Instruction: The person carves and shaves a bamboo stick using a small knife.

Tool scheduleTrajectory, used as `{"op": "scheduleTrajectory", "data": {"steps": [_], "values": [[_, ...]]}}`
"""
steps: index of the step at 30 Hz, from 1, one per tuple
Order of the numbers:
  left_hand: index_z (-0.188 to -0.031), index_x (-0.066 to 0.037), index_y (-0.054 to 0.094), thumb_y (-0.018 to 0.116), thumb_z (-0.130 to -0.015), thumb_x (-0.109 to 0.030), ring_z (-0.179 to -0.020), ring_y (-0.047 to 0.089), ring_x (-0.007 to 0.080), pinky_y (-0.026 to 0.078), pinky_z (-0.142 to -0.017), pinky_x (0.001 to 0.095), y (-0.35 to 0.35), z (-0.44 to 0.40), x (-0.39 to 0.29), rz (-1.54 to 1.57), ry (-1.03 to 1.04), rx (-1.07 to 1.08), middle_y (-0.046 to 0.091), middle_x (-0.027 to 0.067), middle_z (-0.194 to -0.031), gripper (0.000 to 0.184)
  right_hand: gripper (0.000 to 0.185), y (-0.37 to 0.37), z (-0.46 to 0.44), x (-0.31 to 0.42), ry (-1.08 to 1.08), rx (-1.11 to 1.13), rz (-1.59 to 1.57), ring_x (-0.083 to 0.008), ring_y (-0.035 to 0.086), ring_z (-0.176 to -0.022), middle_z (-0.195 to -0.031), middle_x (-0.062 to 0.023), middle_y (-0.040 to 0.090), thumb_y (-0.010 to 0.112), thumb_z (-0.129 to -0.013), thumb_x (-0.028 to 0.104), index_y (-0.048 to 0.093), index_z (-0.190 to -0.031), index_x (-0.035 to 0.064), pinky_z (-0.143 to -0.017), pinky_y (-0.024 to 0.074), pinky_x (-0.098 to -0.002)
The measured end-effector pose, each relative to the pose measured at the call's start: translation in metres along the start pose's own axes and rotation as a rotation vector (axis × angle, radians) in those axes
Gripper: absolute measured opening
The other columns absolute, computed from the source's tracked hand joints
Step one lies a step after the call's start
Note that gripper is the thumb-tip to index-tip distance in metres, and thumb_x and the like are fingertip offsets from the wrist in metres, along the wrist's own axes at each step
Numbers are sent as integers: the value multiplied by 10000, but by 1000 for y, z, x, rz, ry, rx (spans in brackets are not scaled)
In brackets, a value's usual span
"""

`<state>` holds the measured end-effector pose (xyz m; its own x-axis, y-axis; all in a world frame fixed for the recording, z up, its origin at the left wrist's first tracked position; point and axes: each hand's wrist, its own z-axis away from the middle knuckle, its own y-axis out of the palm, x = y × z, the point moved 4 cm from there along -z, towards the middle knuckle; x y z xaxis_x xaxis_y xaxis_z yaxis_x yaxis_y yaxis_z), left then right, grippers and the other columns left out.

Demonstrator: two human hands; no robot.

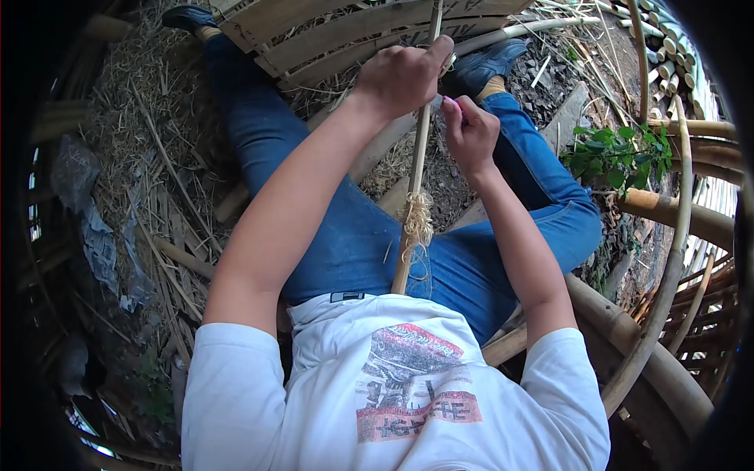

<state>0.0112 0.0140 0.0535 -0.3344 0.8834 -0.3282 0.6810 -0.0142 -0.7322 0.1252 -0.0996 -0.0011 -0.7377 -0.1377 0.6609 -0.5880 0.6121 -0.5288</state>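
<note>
holding a bamboo strip (418, 161) lengthwise between spread legs

clamped on the strip with the left hand (402, 82), fingers folded, just in front of the slatted wooden panel (338, 51) at the far edge of the littered ground (153, 169). closed around a small pink-handled tool (450, 102) with the right hand (473, 140), just to the right of the strip and a little nearer the body than the left. aimed at the strip with the tool's grey tip; too small to tell whether touching.

running out from the hem of the white t-shirt (318, 341), over the blue jeans (263, 137), past both hands and across the front of the panel: all one length of strip. bunched on it, nearer the t-shirt than the hands: curled pale shavings (418, 221).

seated low, legs apart, with one dark shoe (487, 69) beside the panel's right end and another by its left end.

scattered toward the ground's left edge: dry straw (173, 94) and crumpled plastic sheeting (98, 243). growing toward the right edge: a leafy green plant (616, 153). stacked in the far right corner: cut bamboo poles (671, 59). set along the right edge: a thick bamboo pole (605, 318) and a slender curved pole (682, 204).
</note>
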Motion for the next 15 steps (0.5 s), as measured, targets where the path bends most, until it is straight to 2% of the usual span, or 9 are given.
{"op": "scheduleTrajectory", "data": {"steps": [6,12,15], "values": [[-1007,-108,552,629,-918,-95,-587,692,350,573,-525,479,5,-8,1,-101,116,51,660,129,-615,118,341,12,6,-7,42,-72,-59,-323,517,-476,-569,-167,494,668,-984,261,583,-732,48,-478,397,-392],[-969,-104,565,645,-901,-86,-594,695,325,556,-513,467,1,6,-10,-6,167,51,648,109,-605,107,338,7,27,0,87,-15,-104,-320,505,-467,-570,-170,489,651,-995,239,581,-729,43,-476,391,-388],[-961,-94,565,649,-892,-63,-581,683,330,547,-516,462,-4,16,-12,53,123,32,628,109,-585,113,317,3,32,11,106,42,-131,-319,515,-465,-567,-164,496,655,-989,232,600,-737,48,-475,394,-385]]}}
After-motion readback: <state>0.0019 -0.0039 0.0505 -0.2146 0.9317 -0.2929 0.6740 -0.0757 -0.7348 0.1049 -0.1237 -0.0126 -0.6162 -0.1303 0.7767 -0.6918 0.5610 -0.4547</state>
